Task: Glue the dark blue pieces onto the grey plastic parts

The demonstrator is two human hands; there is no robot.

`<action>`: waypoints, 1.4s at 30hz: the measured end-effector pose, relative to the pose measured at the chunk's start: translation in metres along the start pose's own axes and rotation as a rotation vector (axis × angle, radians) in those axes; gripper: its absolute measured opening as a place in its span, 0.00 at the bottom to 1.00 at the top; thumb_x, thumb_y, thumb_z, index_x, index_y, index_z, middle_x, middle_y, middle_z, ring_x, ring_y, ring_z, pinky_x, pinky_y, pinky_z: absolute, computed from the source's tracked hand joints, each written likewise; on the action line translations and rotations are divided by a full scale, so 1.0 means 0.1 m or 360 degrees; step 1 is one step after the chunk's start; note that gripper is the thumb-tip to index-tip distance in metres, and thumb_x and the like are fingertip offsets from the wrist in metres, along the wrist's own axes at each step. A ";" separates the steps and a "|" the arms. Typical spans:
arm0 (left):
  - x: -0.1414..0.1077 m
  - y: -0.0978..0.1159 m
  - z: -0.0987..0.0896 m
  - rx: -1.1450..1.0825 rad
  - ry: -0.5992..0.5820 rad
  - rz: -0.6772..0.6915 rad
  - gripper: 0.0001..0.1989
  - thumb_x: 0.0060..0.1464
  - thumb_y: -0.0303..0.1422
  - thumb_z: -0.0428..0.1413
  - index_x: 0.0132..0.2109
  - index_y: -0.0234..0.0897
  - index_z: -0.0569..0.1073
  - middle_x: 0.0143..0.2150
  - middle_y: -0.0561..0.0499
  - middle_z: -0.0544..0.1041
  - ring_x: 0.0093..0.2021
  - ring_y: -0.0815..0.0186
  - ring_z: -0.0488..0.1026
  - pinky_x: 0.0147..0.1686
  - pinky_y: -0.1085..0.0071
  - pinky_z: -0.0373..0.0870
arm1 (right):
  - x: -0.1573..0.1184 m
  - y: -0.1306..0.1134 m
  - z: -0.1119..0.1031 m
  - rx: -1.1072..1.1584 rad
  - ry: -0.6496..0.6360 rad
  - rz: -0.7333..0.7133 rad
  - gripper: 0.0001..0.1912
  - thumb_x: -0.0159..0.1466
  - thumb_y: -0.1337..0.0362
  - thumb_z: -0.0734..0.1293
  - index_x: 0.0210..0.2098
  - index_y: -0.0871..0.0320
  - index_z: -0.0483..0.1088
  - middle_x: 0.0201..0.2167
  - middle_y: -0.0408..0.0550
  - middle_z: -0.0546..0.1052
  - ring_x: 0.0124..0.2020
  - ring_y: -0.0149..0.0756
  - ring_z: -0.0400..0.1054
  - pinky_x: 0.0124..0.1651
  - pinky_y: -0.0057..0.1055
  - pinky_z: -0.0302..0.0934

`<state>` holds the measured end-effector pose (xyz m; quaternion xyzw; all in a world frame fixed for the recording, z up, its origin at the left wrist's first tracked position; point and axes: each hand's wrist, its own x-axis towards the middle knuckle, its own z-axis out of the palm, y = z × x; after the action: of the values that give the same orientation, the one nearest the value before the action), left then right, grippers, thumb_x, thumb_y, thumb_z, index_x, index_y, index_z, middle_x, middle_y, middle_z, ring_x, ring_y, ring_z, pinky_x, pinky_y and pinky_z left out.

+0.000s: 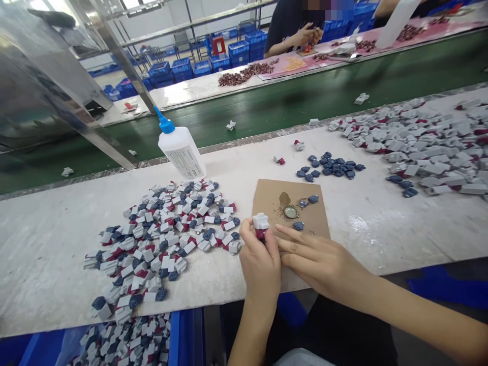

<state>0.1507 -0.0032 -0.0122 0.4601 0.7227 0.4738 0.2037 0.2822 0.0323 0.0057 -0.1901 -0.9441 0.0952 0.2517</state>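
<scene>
- Left hand (261,269): gripping grey-and-red part (261,222) between thumb and fingers; part at clock centre, over the near-left edge of the card (265,195).
- Right hand (324,259): at 4 o'clock, fingers extended just beside left thumb; cannot tell whether it grips anything.
- Cap (291,212): on card, between 2 and 3 o'clock, blue pieces (298,225) near it.
- Mixed pile (168,229): 9 o'clock.
- Bottle (183,156): 10 o'clock, upright, blue nozzle.
- Grey heap (430,142): 2 o'clock, well apart.
- Green belt (267,109): 12 o'clock.
</scene>
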 end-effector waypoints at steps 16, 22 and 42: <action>0.22 -0.02 0.23 0.1123 -0.0225 0.0527 0.12 0.56 0.30 0.44 0.47 0.36 0.64 0.52 0.41 0.66 0.48 0.54 0.65 0.32 0.64 0.70 | -0.43 0.95 -0.36 0.0472 0.0485 0.1308 0.09 0.57 0.58 0.64 0.33 0.52 0.73 0.47 0.47 0.72 0.50 0.47 0.65 0.44 0.42 0.67; 0.17 -0.09 0.22 0.0986 -0.0075 0.0638 0.12 0.55 0.28 0.45 0.46 0.34 0.65 0.53 0.39 0.66 0.51 0.54 0.63 0.38 0.61 0.69 | -0.21 1.53 -0.45 0.0353 0.0217 0.1061 0.12 0.61 0.57 0.59 0.35 0.53 0.73 0.56 0.50 0.64 0.52 0.49 0.62 0.44 0.42 0.66; 0.22 -0.02 0.05 -0.0833 0.0270 -0.0214 0.14 0.47 0.37 0.56 0.41 0.38 0.68 0.41 0.47 0.70 0.38 0.66 0.70 0.36 0.71 0.67 | -0.06 1.79 -0.34 -0.0568 -0.0236 0.0536 0.11 0.59 0.62 0.56 0.37 0.57 0.66 0.34 0.52 0.73 0.37 0.41 0.66 0.29 0.31 0.60</action>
<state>0.1423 0.0180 -0.0128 0.3015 0.6192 0.6666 0.2854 0.3598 0.1951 -0.0173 -0.3785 -0.9170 -0.0186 0.1248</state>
